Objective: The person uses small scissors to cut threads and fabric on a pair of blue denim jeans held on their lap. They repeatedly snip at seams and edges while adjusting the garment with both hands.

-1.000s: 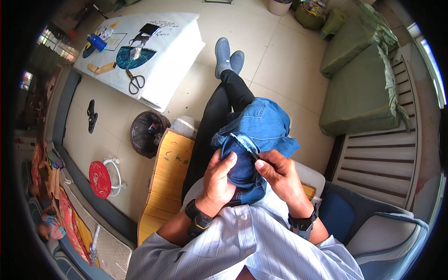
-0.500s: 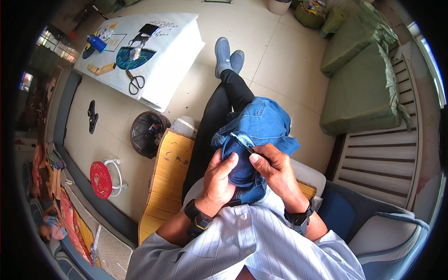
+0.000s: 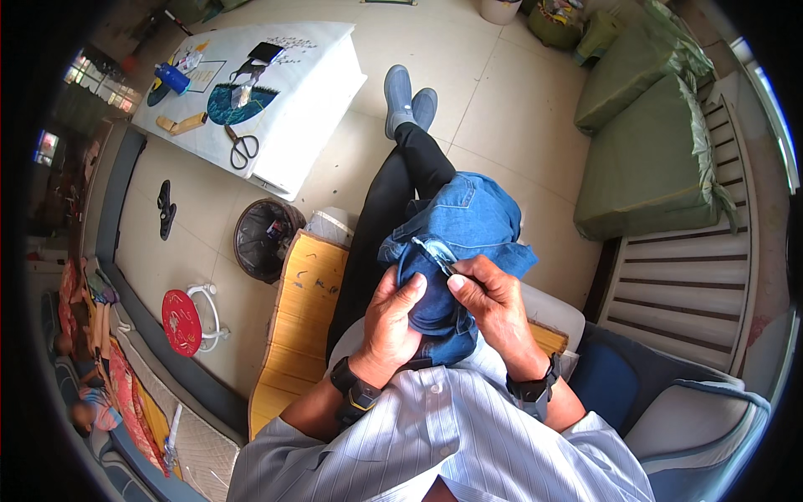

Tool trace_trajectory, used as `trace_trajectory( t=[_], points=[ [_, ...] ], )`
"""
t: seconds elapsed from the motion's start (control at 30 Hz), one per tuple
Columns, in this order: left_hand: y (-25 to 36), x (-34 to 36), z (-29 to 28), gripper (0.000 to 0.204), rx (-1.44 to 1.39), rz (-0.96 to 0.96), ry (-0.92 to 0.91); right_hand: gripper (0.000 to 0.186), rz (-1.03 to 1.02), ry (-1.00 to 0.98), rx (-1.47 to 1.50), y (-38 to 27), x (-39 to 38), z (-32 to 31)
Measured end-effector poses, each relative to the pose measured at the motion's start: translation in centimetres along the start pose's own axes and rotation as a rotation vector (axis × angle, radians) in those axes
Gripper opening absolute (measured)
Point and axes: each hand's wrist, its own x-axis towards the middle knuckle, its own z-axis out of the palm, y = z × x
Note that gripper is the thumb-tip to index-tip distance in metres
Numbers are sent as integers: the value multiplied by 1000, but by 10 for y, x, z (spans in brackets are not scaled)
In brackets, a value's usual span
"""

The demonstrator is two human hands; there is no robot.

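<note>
Denim garment point(image 3: 464, 226) gripped by both hands' fingers point(image 3: 416, 289); bamboo mat point(image 3: 303, 322) and bin point(image 3: 263, 238) alongside.

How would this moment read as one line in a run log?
left hand: gripping denim garment | right hand: pinching thin tool at fabric | garment on lap

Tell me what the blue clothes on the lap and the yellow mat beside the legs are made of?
The blue garment looks like denim: a matte woven cloth with stitched seams and soft folds. Both hands grip it. The yellow mat looks like bamboo or wooden slats, judging by its fine parallel lines and slight sheen, though I can't be sure.
</note>
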Motion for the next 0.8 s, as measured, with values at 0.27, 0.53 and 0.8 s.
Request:
trace_trajectory(
  t=[0.27, 0.53, 0.8],
  points=[
    [2, 0, -2, 36, 42, 32, -16, 13, -54, 9, 29, -11, 4, -3],
    [14, 0, -18, 34, 221, 12, -30, 14, -269, -20, -148, -29, 8, -7],
    [42, -6, -30, 37, 670, 393, 166, 17, -356, -175, -350, -43, 12, 3]
  ],
)
